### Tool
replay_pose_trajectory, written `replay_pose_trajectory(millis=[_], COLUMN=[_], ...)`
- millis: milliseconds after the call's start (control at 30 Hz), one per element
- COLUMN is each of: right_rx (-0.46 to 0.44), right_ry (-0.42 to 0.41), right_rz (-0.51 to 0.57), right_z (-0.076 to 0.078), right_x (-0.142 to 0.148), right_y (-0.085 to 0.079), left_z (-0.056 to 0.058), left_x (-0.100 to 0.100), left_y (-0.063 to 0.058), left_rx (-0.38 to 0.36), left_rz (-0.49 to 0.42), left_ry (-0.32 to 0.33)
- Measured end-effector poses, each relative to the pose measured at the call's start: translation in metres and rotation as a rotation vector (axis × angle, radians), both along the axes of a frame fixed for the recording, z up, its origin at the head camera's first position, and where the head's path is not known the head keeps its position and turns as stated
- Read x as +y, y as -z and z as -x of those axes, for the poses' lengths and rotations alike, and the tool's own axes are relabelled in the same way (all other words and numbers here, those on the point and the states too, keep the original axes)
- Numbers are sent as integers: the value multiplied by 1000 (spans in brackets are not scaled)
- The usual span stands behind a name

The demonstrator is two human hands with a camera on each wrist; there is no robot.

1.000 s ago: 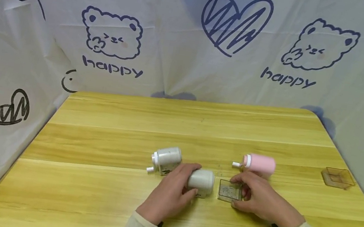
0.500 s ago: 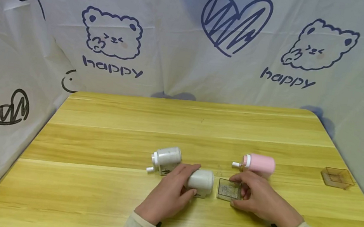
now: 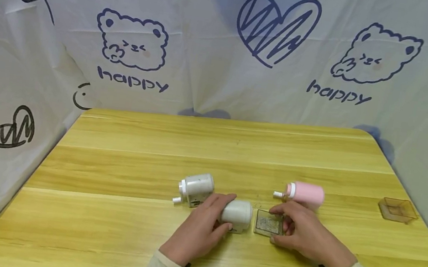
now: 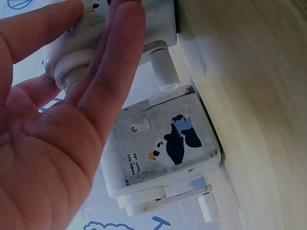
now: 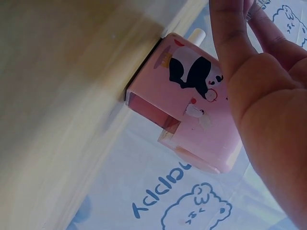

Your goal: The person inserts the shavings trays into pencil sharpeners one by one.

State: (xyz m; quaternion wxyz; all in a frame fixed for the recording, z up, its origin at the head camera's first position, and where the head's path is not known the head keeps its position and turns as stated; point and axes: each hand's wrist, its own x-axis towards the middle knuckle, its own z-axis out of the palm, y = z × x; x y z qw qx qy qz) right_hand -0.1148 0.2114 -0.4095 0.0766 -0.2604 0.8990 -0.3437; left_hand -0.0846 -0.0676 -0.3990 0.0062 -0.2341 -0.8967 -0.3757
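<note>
My left hand (image 3: 200,228) grips a grey-white crank pencil sharpener (image 3: 238,213) lying on the table, fingers over its top and thumb at its near side. My right hand (image 3: 311,235) pinches a small clear smoky shavings drawer (image 3: 268,224) between thumb and fingers. Dark specks cover the drawer's bottom. It sits just right of the held sharpener, a narrow gap between them. In the left wrist view, a second grey-white sharpener (image 4: 163,143) with a panda print stands beside my hand. A pink sharpener (image 5: 192,96) with an empty drawer slot shows beyond my right hand.
On the wooden table (image 3: 99,236), a brownish clear drawer (image 3: 396,210) lies near the right edge. The pink sharpener lies behind my right hand, its white crank pointing left. A white cloth (image 3: 206,77) with drawings hangs behind the table.
The smoky drawer has shifted slightly left toward the held sharpener, with my right hand on it. My left hand and the other things stay almost where they were.
</note>
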Motion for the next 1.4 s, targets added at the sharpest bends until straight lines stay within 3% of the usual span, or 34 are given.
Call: replay_pose_trajectory(millis=[1400], right_rx=[43], right_ry=[-14], right_rz=[-8], right_z=[-1], right_x=[-5], right_y=[-1], left_z=[-2], left_x=[1], left_y=[-1], left_rx=[29], left_rz=[10], left_ry=[0])
